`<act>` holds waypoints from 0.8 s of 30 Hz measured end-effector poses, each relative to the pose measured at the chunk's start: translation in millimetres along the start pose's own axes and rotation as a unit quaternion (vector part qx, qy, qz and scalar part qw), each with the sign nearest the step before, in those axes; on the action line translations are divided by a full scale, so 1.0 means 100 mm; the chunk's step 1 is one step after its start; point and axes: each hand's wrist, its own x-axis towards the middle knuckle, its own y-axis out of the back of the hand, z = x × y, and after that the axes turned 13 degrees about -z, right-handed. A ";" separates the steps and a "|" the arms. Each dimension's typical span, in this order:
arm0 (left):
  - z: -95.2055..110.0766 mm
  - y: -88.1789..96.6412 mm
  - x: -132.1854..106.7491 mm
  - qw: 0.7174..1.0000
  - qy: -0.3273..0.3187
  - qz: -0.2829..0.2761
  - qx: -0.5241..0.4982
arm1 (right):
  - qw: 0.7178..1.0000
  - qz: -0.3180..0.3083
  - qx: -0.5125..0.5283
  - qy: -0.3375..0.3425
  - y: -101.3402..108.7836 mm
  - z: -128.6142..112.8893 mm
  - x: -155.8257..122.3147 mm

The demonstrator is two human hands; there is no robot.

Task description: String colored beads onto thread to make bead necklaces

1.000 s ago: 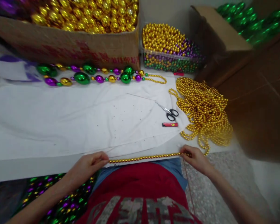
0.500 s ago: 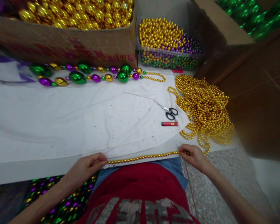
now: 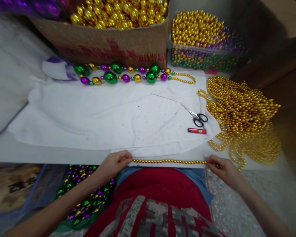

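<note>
Now, starting at the far left, a blue crate (image 3: 40,187) sits low beside the table (image 3: 49,155), and up on top a white-and-purple packet (image 3: 58,69) lies at the corner of a rumpled white cloth (image 3: 71,112). Below the near edge, a mass of green, purple and gold beads (image 3: 88,197) glitters behind the left forearm. Along the back stands a cardboard box (image 3: 108,46) heaped with large gold beads (image 3: 128,14), and just in front stretches a chunky necklace (image 3: 110,77), its thin gold loop pointing right. Down front comes the left hand (image 3: 119,161), thumb and forefinger pinched together on one end of the gold strand (image 3: 170,161). And that strand runs nearly straight along the table's near edge, right in front of the red shirt (image 3: 162,187)! Past its middle, on the cloth, lie a red lighter (image 3: 196,131) and black-handled scissors (image 3: 193,113), blades aimed up and left; behind them, a clear tub (image 3: 204,59) brims with small beads. Over to the right hand (image 3: 220,168): fingertips clamped on the strand's other end, a few beads peeking from the curled palm. Finally, far right, a big tangled pile of gold beads (image 3: 244,108) spreads over the table's end.
</note>
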 end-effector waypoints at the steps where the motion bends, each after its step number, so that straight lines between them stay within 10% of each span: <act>1: 0.00 0.00 0.00 1.000 -0.001 0.002 0.000 | 1.000 -0.002 0.002 0.000 0.00 0.01 0.00; 24: 0.06 -0.02 -0.08 1.000 -0.007 0.014 0.014 | 0.999 0.015 0.024 0.025 0.05 -0.12 -0.01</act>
